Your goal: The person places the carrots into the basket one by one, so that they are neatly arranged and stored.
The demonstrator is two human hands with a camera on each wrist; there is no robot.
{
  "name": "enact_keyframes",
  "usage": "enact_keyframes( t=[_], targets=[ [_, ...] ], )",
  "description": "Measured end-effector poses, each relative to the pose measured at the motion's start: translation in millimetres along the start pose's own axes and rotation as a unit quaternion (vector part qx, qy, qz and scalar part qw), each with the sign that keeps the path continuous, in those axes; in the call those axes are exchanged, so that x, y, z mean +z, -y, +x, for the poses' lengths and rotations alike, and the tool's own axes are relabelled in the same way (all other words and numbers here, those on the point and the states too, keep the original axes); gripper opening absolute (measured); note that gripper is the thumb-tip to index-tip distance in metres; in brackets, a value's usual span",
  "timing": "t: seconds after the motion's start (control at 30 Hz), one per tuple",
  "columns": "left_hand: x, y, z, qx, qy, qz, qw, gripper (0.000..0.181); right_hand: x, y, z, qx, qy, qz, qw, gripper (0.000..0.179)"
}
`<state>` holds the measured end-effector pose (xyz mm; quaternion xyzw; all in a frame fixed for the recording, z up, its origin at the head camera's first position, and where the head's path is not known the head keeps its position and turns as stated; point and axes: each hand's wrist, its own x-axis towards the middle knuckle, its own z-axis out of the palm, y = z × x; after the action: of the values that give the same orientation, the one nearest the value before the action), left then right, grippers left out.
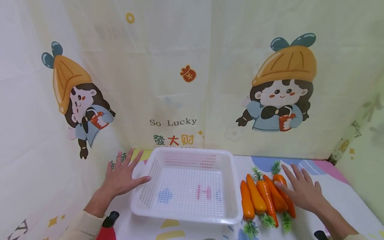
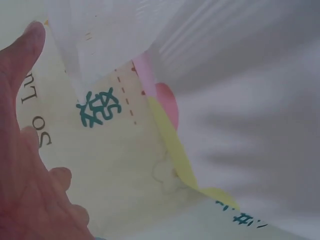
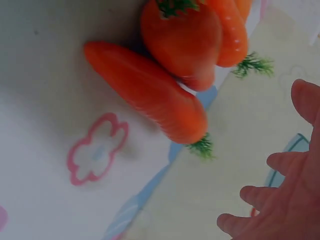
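A white plastic basket (image 1: 186, 218) with perforated walls stands in the middle of the table, with nothing lying in it. My left hand (image 1: 121, 178) is spread beside its left wall, thumb pointing at the rim; whether the thumb touches it I cannot tell. Several orange carrots (image 1: 264, 193) with green leafy tops lie side by side to the basket's right. Over the rightmost carrot (image 3: 150, 92) hovers my right hand (image 1: 306, 190), fingers spread and holding nothing. In the left wrist view, the left hand (image 2: 35, 150) also shows straight fingers and no held thing.
A patterned white cloth covers the table (image 1: 312, 220). Behind and at both sides hang pale curtains (image 1: 210, 83) printed with cartoon figures and lettering. A red thing (image 1: 106, 233) shows by the left wrist at the bottom edge, mostly cut off.
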<state>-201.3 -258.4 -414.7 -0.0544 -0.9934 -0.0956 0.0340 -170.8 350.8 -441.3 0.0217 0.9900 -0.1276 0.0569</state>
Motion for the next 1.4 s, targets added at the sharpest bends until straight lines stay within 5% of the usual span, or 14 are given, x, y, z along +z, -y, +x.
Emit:
enact_keyframes(
  t=[0.2,0.37,0.6,0.83,1.0,1.2,1.4],
  targets=[
    [9.7,6.6,4.8,-0.013,0.056,-0.101,0.9932,0.114,14.1,-8.5,7.5,-0.007,-0.021,0.002,0.9997,0.088],
    [12.3,11.7,3.7,-0.045,0.121,-0.223,0.9661,0.120,24.1,-15.0,9.4,0.002,-0.014,0.049,0.9987,0.089],
    [19.4,15.2,1.8,-0.037,0.168,-0.362,0.9161,0.114,30.0,-23.5,6.7,0.053,-0.017,0.090,0.9944,0.092],
    [30.5,18.0,-1.2,-0.060,0.197,-0.512,0.8337,0.096,30.2,-22.1,12.0,0.088,0.002,0.116,0.9893,0.087],
    [38.8,19.8,-2.8,-0.072,0.214,-0.558,0.7985,0.090,33.9,-19.1,13.8,0.101,0.011,0.118,0.9877,0.081],
    [47.5,22.3,-5.0,-0.060,0.216,-0.582,0.7814,0.088,35.2,-17.5,20.4,0.113,0.004,0.127,0.9854,0.077],
    [50.6,23.0,-6.2,-0.061,0.218,-0.593,0.7725,0.085,32.0,-17.6,22.2,0.126,0.013,0.136,0.9825,0.079]
  ],
)
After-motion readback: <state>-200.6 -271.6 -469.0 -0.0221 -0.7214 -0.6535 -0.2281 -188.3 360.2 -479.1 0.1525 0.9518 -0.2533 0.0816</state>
